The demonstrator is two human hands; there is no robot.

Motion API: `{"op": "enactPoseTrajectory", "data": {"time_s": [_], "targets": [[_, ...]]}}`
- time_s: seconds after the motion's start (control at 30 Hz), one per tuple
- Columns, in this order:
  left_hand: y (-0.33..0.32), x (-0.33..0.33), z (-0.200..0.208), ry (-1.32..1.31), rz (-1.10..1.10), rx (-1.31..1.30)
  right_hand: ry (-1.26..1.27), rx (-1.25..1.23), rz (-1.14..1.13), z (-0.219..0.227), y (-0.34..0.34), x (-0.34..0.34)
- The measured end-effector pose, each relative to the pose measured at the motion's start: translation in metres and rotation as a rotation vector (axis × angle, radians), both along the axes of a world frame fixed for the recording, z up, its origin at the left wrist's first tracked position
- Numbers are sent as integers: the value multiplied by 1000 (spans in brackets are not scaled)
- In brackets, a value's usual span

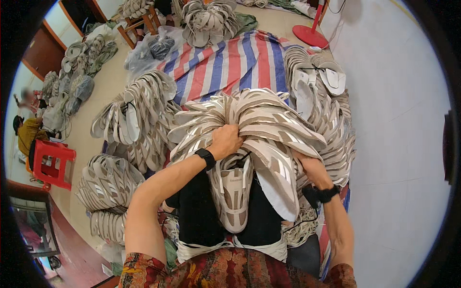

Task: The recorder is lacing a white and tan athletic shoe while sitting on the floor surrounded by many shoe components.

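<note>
Shoe-upper bundle, fanned over the person's lap on the floor's striped tarp, is being gathered: left hand clenches its top, right hand grips underneath, probably needing a steady lift.

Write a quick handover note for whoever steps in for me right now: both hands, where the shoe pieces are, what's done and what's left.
Left hand: gripping the top of the big fanned bundle of beige-and-white shoe pieces on the lap.
Right hand: tucked under the bundle's right side, mostly hidden.
One shoe piece hangs loose below the bundle, between the knees.
Done: tied bundles lie on the striped tarp and the floor to the left.
Left: the lap bundle is still held by hand; whether it is tied cannot be seen.
</note>
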State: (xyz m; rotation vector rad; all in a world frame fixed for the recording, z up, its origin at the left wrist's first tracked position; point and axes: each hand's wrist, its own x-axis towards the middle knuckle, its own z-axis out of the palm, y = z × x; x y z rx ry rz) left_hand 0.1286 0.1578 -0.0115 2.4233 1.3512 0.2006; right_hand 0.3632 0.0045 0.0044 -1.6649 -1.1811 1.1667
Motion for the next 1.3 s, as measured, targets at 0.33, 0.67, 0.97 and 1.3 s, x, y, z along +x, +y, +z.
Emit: {"op": "enactPoseTrajectory", "data": {"time_s": [0.33, 0.67, 0.97, 1.3], "targets": [[-3, -26, -23, -246, -63, -17, -151, 370, 561, 82, -64, -120], [-20, -35, -1, 10, -511, -139, -384, 144, 323, -11, 0, -30], [-35, -39, 12, -84, -545, -144, -399, -57, 345, -3, 22, -104], [-40, -39, 15, -78, -567, -105, 623, -203, -85, -72, 12, -112]]}}
